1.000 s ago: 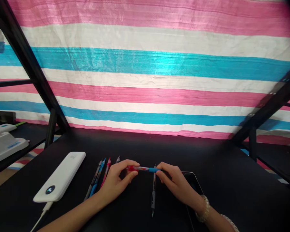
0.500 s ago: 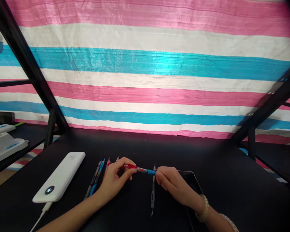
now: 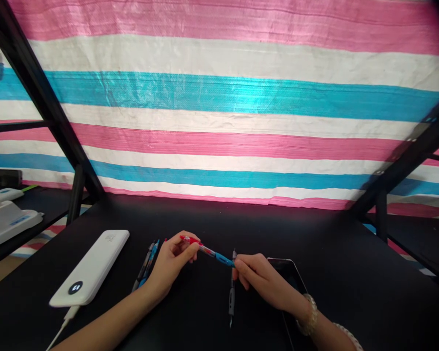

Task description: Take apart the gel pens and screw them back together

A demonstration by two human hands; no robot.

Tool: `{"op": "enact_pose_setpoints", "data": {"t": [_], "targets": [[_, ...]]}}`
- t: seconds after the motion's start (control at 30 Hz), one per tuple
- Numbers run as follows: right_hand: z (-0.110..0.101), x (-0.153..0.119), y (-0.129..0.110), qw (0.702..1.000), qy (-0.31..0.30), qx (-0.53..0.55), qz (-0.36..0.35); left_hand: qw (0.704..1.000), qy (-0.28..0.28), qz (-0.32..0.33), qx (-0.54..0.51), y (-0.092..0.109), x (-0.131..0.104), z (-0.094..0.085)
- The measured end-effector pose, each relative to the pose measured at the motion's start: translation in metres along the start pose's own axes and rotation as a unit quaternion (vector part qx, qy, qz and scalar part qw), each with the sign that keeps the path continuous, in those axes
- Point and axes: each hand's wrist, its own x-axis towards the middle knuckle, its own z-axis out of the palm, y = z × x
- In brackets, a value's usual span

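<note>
Red-blue pen [image 3: 209,252] btwn both hands, axis approx 10–4 o'clock.
L hand [image 3: 171,265] pinches red end at 10, R hand [image 3: 265,280] pinches blue end at 4. Grey pen [image 3: 231,298] on table [image 3: 219,217], axis approx 12–6, at R hand's 8, nearer R than L; contact w/ R unclear.

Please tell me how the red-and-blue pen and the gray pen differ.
The red-and-blue pen has bright ends; the gray pen is dull. The first is held between the left hand and right hand; the second lies on the table. The first slants sideways, while the second points roughly toward the person. Both are slim.
</note>
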Motion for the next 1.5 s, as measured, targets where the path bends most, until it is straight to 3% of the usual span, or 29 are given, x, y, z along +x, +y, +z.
{"op": "enact_pose_setpoints", "data": {"t": [0.43,0.53,0.63,1.03,1.5], "targets": [[0.001,0.000,0.003,1.000,0.023,-0.003,-0.003,0.975,0.023,-0.085,-0.202,0.000,0.009,-0.003],[0.000,0.000,0.001,0.999,0.035,-0.006,-0.007,0.970,-0.008,-0.083,-0.229,0.000,0.007,-0.002],[0.000,0.001,-0.001,0.999,0.041,-0.009,-0.008,0.971,-0.040,-0.073,-0.225,0.001,0.005,0.000],[0.000,0.001,-0.001,0.999,0.039,-0.015,0.001,0.986,-0.047,-0.060,-0.150,0.005,0.002,-0.001],[0.002,0.001,0.000,0.999,0.042,-0.017,0.006,0.984,-0.048,-0.049,-0.167,0.009,0.001,0.002]]}}
